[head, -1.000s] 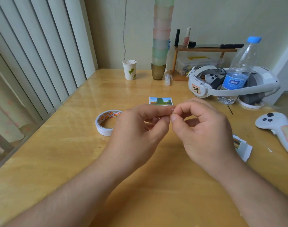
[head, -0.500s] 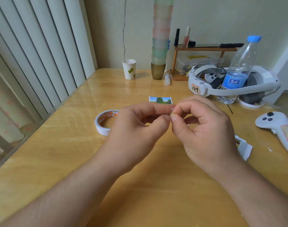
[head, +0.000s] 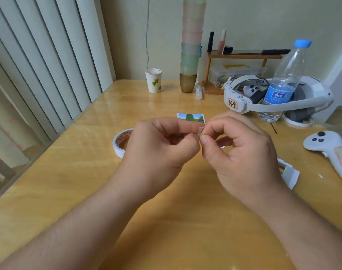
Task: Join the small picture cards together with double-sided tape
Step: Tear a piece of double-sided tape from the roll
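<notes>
- Head view: we look down at our two bare hands, raised together above the middle of a wooden table (head: pixel 72 182).
- Our left hand (head: pixel 158 151) and right hand (head: pixel 242 152) meet fingertip to fingertip. Each grip is pinched closed on the same tiny tape piece (head: pixel 201 131), a pale scrap that just shows between the thumbs and forefingers.
- We judge that the hands hold it up close so the nails can work at its edge, probably to peel the backing from the sticky layer. The scrap is too small to tell whether the backing has lifted.
- One picture card (head: pixel 190 117), showing a green tree under blue sky, lies flat on the table just beyond the fingertips, within easy reach for taping.
- A small card stack (head: pixel 289 173) lies on the table to the right, partly hidden behind our right wrist.
- The double-sided tape roll (head: pixel 120 142) rests on the table to the left, half hidden by our left hand.
- Further back stand a paper cup (head: pixel 153 80), a water bottle (head: pixel 283 82) and a white headset (head: pixel 242 98); a white controller (head: pixel 332 151) lies at the far right.
</notes>
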`<state>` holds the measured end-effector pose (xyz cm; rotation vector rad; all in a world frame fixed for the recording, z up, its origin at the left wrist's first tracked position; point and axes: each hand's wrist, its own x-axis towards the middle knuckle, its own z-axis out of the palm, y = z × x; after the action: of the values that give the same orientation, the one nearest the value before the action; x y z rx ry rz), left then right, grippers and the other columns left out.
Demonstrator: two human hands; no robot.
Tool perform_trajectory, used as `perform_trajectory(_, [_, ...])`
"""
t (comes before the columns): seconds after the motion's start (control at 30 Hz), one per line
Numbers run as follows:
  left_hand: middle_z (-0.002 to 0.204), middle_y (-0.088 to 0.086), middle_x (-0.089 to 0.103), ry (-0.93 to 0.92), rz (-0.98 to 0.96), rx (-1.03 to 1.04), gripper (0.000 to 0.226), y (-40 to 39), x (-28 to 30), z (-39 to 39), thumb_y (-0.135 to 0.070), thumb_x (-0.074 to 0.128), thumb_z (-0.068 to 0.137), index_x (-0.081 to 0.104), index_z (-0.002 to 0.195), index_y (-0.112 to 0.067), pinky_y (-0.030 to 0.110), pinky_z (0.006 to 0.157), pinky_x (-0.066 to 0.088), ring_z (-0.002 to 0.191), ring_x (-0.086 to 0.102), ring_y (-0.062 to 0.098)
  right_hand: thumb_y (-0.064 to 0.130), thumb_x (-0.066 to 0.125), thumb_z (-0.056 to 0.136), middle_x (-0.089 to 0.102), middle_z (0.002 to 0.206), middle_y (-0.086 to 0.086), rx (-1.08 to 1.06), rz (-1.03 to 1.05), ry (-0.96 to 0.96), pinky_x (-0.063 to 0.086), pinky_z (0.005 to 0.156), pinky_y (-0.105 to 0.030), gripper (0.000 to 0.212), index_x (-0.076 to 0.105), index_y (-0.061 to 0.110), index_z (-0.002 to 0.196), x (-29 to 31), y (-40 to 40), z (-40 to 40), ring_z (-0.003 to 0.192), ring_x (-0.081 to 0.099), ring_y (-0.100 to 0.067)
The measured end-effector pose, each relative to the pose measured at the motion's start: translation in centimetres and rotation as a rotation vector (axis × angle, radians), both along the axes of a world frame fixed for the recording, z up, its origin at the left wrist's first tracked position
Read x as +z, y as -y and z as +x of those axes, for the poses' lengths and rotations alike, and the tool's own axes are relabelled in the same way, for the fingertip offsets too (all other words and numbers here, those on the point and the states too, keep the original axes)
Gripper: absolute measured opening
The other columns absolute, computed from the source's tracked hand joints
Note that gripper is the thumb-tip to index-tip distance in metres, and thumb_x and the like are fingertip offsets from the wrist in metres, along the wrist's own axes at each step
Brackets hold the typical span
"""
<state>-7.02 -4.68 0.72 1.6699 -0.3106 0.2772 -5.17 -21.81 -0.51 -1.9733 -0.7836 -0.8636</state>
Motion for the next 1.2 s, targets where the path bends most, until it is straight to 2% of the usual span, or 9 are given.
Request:
perform_trajectory(0.07, [0.090, 0.008, 0.081, -0.042, -0.048, -0.011, 0.019, 0.1, 0.1, 0.0, -0.018, 0.072, 0.083, 0.085, 0.090, -0.029, 0.053, 0.077, 0.058, 0.084, 0.071, 0.041, 0.006, 0.069, 0.089, 0.065, 0.090, 0.004, -0.006, 0.008, -0.014, 0.055, 0.068, -0.034, 0.007, 0.068, 0.011, 0.084, 0.1, 0.0, -0.1, 0.084, 0.063, -0.015])
perform_trajectory(0.17, [0.096, 0.019, 0.078, -0.103, -0.116, -0.041, 0.018, 0.2, 0.1, 0.1, -0.019, 0.072, 0.081, 0.086, 0.090, -0.026, 0.046, 0.082, 0.050, 0.081, 0.058, 0.028, 0.005, 0.069, 0.089, 0.066, 0.091, 0.005, -0.005, 0.023, -0.025, 0.054, 0.070, -0.030, 0.008, 0.068, 0.012, 0.084, 0.1, 0.1, -0.1, 0.086, 0.064, -0.013])
perform_trajectory(0.33, [0.104, 0.016, 0.080, -0.149, -0.169, -0.067, 0.016, 0.2, 0.0, 0.3, -0.018, 0.074, 0.084, 0.085, 0.096, -0.021, 0.052, 0.094, 0.055, 0.088, 0.063, 0.021, 0.004, 0.072, 0.090, 0.070, 0.093, 0.002, -0.007, 0.024, -0.002, 0.056, 0.069, -0.032, 0.006, 0.074, 0.008, 0.087, 0.2, 0.4, 0.0, 0.087, 0.067, -0.015])
perform_trajectory(0.47, [0.100, -0.001, 0.082, -0.128, -0.145, -0.041, 0.018, 0.4, -0.3, 0.2, -0.005, 0.070, 0.096, 0.084, 0.100, -0.017, 0.037, 0.095, 0.056, 0.092, 0.072, 0.009, 0.007, 0.073, 0.091, 0.071, 0.094, 0.000, -0.054, -0.005, 0.060, 0.056, 0.068, -0.035, 0.004, 0.076, 0.008, 0.088, 0.2, 0.5, 0.1, 0.082, 0.068, -0.017])
perform_trajectory(0.63, [0.103, -0.002, 0.082, -0.105, -0.170, -0.018, 0.022, 1.4, -0.6, -0.1, 0.001, 0.063, 0.099, 0.081, 0.107, -0.009, 0.021, 0.095, 0.056, 0.104, 0.076, 0.009, 0.012, 0.074, 0.093, 0.073, 0.094, -0.002, -0.128, -0.051, 0.152, 0.056, 0.069, -0.037, 0.008, 0.079, 0.008, 0.089, 0.1, 0.7, 0.1, 0.079, 0.068, -0.019])
perform_trajectory(0.8, [0.095, -0.006, 0.082, -0.076, -0.193, 0.021, 0.021, 2.2, -0.6, -0.5, 0.000, 0.064, 0.099, 0.081, 0.105, -0.011, 0.010, 0.079, 0.052, 0.094, 0.076, 0.003, 0.009, 0.072, 0.092, 0.072, 0.091, -0.003, -0.182, -0.083, 0.208, 0.054, 0.072, -0.035, 0.009, 0.076, 0.007, 0.085, 0.1, 0.4, 0.2, 0.080, 0.065, -0.018])
perform_trajectory(1.0, [0.098, -0.002, 0.082, -0.057, -0.208, 0.028, 0.023, 2.5, -0.6, -0.6, 0.001, 0.063, 0.098, 0.080, 0.109, -0.008, 0.016, 0.085, 0.057, 0.098, 0.077, 0.008, 0.003, 0.066, 0.090, 0.068, 0.089, -0.007, -0.191, -0.073, 0.208, 0.053, 0.069, -0.034, 0.007, 0.070, 0.003, 0.083, 0.0, -0.1, 0.3, 0.077, 0.062, -0.018])
perform_trajectory(1.2, [0.104, 0.001, 0.082, -0.076, -0.228, 0.020, 0.021, 2.4, -0.5, -0.6, -0.001, 0.064, 0.099, 0.080, 0.110, -0.007, 0.032, 0.098, 0.059, 0.105, 0.076, 0.015, 0.006, 0.063, 0.092, 0.064, 0.088, -0.002, -0.138, -0.033, 0.120, 0.052, 0.067, -0.030, 0.007, 0.066, 0.005, 0.086, 0.1, -0.1, 0.1, 0.078, 0.057, -0.013])
